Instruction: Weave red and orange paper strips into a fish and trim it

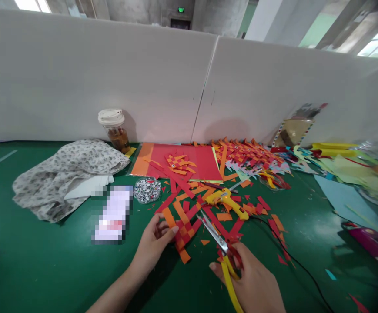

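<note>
Between the thumb and fingers of my left hand [158, 237] is a woven paper piece [186, 230] of orange and red strips, with loose strip ends sticking out. My right hand [252, 278] grips scissors [220, 243] with red and yellow handles. Their blades are slightly parted and point up and left, beside the right edge of the woven piece. Just beyond the blades lies a yellow glue gun [228, 202], its cord running off to the right. Red and orange paper strips and scraps [223, 216] are strewn around both hands.
A finished woven paper fish [178, 164] rests on red and orange sheets [198, 152]. Many more woven fish [247, 150] are heaped along the partition [162, 82]. A tub of googly eyes [147, 190], a phone [113, 213], a patterned cloth [68, 174] and a lidded cup [115, 130] stand left.
</note>
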The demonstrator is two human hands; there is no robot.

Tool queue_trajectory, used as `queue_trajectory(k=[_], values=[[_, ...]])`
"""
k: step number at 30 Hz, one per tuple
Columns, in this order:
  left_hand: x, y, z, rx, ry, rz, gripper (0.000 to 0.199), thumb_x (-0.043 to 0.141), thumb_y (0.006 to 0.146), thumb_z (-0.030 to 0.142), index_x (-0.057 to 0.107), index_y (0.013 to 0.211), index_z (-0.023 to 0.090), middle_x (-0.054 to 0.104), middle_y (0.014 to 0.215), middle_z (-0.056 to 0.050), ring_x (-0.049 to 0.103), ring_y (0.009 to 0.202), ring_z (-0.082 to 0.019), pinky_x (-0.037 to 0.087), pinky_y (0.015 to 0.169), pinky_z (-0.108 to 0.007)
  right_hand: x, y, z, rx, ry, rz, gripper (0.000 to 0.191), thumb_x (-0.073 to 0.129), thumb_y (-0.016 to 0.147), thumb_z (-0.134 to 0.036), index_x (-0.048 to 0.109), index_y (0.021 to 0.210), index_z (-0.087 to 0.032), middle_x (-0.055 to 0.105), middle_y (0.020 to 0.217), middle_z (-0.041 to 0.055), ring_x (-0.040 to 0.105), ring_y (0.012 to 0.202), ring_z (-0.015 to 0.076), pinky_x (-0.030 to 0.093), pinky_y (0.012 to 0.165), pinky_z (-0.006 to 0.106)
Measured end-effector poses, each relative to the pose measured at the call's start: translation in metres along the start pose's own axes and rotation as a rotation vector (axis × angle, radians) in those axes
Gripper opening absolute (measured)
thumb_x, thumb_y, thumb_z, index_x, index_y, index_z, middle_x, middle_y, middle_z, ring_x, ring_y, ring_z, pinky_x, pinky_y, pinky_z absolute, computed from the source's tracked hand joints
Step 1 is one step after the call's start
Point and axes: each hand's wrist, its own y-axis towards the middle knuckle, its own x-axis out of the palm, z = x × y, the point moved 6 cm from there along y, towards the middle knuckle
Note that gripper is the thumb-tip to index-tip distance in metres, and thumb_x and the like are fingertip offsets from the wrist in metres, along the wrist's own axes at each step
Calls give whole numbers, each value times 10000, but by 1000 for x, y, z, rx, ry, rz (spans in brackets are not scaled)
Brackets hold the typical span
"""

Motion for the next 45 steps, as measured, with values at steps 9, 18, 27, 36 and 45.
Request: queue_trajectory(k=[9, 18, 27, 36, 45], values=[[8, -5, -4, 23, 146, -47, 282, 683, 708, 415, 643, 763, 141, 654, 728, -17, 581, 676, -142, 450, 626, -219, 19, -5, -30, -105, -33, -21, 368, 577, 686, -565, 476, 789, -226, 624, 736, 37, 627, 665, 229, 410, 517, 268], [17, -9, -8, -10, 138, -84, 280, 702, 681, 414, 663, 704, 138, 638, 683, -22, 558, 636, -142, 430, 602, -229, 22, -3, -36, -177, -52, 22, 294, 584, 690, -440, 478, 856, -221, 618, 733, 30, 632, 657, 217, 415, 500, 255], [19, -11, -6, 15, 161, -121, 267, 656, 734, 403, 650, 710, 138, 603, 681, -13, 531, 645, -138, 416, 608, -229, 23, -6, -35, -220, -51, 37, 298, 596, 681, -440, 481, 841, -216, 623, 696, 27, 626, 610, 205, 417, 479, 246], [20, -15, 0, 91, 206, -128, 235, 624, 779, 371, 631, 732, 141, 567, 672, 8, 473, 623, -108, 384, 592, -206, 22, -6, -39, -217, -74, 5, 306, 585, 694, -509, 476, 706, -224, 581, 565, -8, 573, 468, 158, 372, 415, 216], [19, -13, -4, 78, 164, -141, 205, 614, 793, 364, 606, 805, 160, 566, 722, 16, 484, 658, -101, 378, 591, -188, 22, -8, -34, -228, -72, 65, 303, 577, 707, -514, 512, 677, -220, 563, 497, -26, 541, 404, 138, 346, 398, 208]])
